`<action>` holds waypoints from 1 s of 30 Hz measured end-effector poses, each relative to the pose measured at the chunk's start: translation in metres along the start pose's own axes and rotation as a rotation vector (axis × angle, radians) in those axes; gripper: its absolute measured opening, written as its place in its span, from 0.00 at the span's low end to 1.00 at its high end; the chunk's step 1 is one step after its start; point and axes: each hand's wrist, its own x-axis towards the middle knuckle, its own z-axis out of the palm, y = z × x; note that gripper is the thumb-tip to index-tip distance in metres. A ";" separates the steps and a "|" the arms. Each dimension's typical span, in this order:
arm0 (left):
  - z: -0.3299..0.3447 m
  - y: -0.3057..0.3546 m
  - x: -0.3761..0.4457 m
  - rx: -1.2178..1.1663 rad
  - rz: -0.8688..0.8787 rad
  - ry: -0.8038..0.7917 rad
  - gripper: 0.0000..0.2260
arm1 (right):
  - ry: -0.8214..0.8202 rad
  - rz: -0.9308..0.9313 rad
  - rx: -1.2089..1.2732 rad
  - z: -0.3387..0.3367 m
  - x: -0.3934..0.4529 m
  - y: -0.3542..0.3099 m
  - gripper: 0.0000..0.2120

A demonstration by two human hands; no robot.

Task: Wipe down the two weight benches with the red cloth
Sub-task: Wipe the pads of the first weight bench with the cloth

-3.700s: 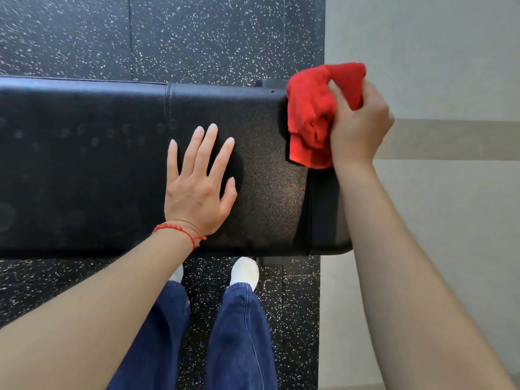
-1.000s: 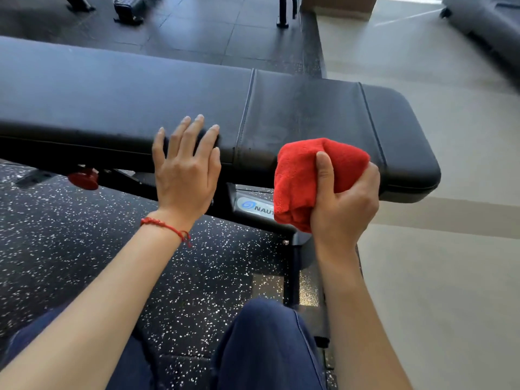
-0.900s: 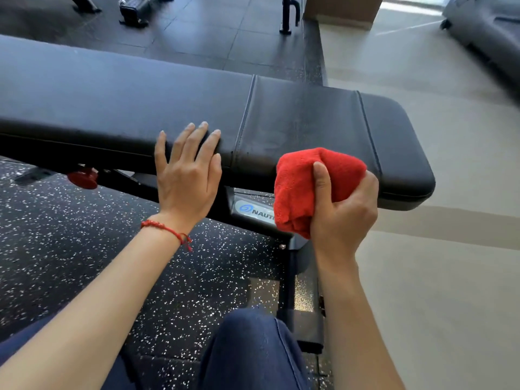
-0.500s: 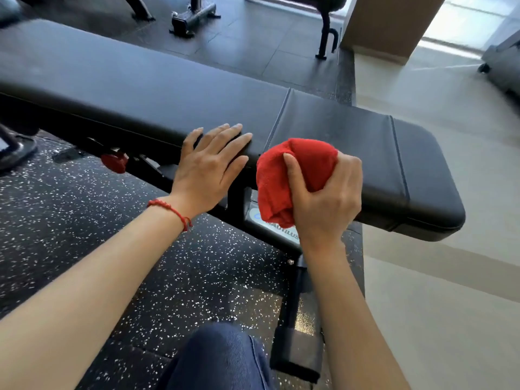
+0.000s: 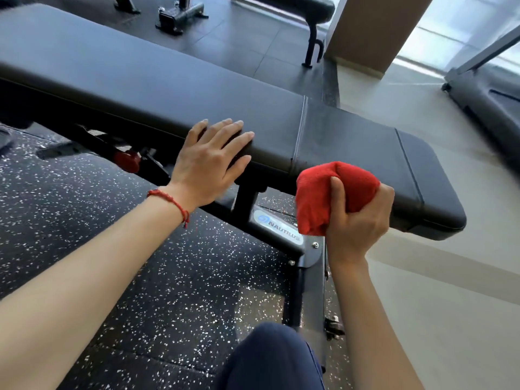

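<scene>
Left hand [image 5: 209, 167] flat on bench pad [image 5: 140, 88] edge, right hand [image 5: 357, 218] gripping bunched red cloth [image 5: 323, 198]

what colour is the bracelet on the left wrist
Red: a thin beaded bracelet on the left wrist, clearest in the head view.

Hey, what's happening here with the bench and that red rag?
A person is cleaning a black weight bench in a gym. Their right hand has a grip on a bunched-up red cloth and holds it against the near side edge of the pad, close to the bench's end. Their left hand rests flat on the same edge, fingers straight, as if bracing. A second bench stands farther back.
</scene>
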 end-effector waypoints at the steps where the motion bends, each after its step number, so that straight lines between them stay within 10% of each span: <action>1: -0.002 -0.011 -0.001 0.004 -0.045 0.011 0.19 | -0.002 -0.033 -0.005 0.007 -0.001 -0.007 0.25; 30: -0.019 -0.128 -0.008 0.027 -0.034 0.239 0.15 | -0.094 -0.220 -0.089 0.087 -0.036 -0.087 0.26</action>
